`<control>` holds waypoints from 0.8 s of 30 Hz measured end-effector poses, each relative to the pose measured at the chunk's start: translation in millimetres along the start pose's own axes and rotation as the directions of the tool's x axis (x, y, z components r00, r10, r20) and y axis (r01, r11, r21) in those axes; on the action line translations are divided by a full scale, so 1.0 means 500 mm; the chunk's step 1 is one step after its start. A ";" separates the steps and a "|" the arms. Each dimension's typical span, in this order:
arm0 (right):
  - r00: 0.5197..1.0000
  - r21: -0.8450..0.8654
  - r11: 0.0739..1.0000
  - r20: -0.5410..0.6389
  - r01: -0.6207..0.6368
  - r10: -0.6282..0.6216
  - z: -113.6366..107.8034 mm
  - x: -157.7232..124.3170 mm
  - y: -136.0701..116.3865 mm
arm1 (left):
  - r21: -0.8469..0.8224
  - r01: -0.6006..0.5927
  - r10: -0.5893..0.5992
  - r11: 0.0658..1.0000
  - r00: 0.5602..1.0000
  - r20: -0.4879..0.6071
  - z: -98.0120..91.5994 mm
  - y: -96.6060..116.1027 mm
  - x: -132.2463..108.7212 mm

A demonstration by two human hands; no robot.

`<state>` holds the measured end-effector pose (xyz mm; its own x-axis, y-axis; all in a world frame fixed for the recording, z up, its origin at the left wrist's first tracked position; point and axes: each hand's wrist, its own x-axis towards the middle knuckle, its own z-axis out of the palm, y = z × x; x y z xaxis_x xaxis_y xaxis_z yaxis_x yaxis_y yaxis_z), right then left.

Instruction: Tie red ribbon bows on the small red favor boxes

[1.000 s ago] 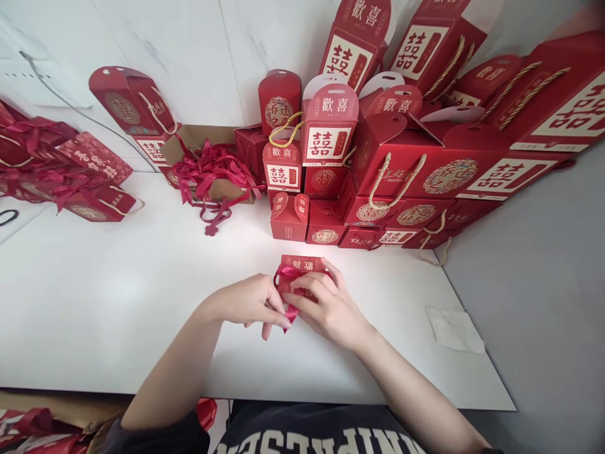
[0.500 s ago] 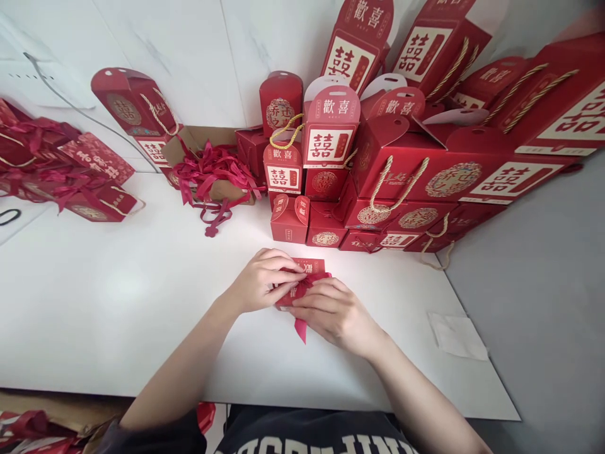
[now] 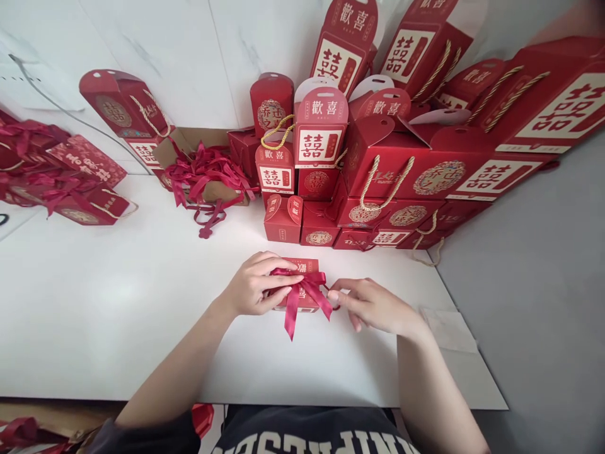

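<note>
A small red gift box [image 3: 309, 266] lies on the white table in front of me, with a dark pink ribbon bow [image 3: 309, 287] across its top. Two ribbon tails hang over its near edge. My left hand [image 3: 258, 284] is at the box's left side, its fingertips pressed on the bow by the knot and hiding part of the left loop. To the right of the box, my right hand [image 3: 378, 306] pinches a thin dark red cord [image 3: 336, 308] at the box's side between thumb and forefinger.
Stacked red gift boxes [image 3: 401, 183] with rope handles fill the back right. An open carton [image 3: 184, 139] of loose ribbons [image 3: 208, 176] stands behind left. More ribboned boxes [image 3: 85, 208] sit far left. A white sheet [image 3: 449, 329] lies by the right table edge.
My right hand has left the bow and moved right to the cord. The bow and its two tails now show on the box; my left hand stays at the bow.
</note>
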<state>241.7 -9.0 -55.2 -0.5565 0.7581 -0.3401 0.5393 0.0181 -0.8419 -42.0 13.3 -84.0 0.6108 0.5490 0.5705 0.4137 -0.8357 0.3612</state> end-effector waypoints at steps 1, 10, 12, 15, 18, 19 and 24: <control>0.997 0.033 0.999 0.063 -0.034 0.032 0.006 0.009 0.002 | 0.006 -0.003 0.004 1.000 1.000 -0.007 0.002 0.000 0.000; 0.951 0.455 0.878 0.308 -0.145 -0.002 0.107 0.024 -0.025 | 0.176 -0.067 0.079 0.982 0.995 -0.059 0.020 0.002 -0.001; 0.973 0.326 0.939 0.229 -0.105 0.030 0.135 0.028 -0.030 | 0.193 -0.056 0.069 0.980 0.996 -0.057 0.024 0.003 -0.003; 0.999 -0.018 1.000 0.035 -0.014 0.015 0.152 0.035 -0.035 | 0.170 -0.011 0.019 0.985 0.999 -0.049 0.026 0.004 -0.003; 0.994 -0.332 0.938 -0.004 0.099 -0.106 0.129 0.032 -0.033 | 0.034 0.063 -0.062 0.997 0.998 -0.030 0.017 0.003 0.002; 0.989 -0.392 0.908 0.040 0.145 -0.141 0.115 0.029 -0.029 | -0.035 0.111 -0.111 0.993 0.994 -0.006 0.010 0.001 0.003; 0.998 -0.555 0.832 0.067 0.030 0.008 0.059 0.027 0.011 | -0.293 0.430 -0.346 0.854 0.890 0.298 -0.023 -0.011 -0.006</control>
<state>218.5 -17.8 -76.6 -0.5931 0.7127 -0.3746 0.7821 0.3996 -0.4782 -54.0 16.2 -79.1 0.6019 0.7818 0.1628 0.4178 -0.4820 0.7701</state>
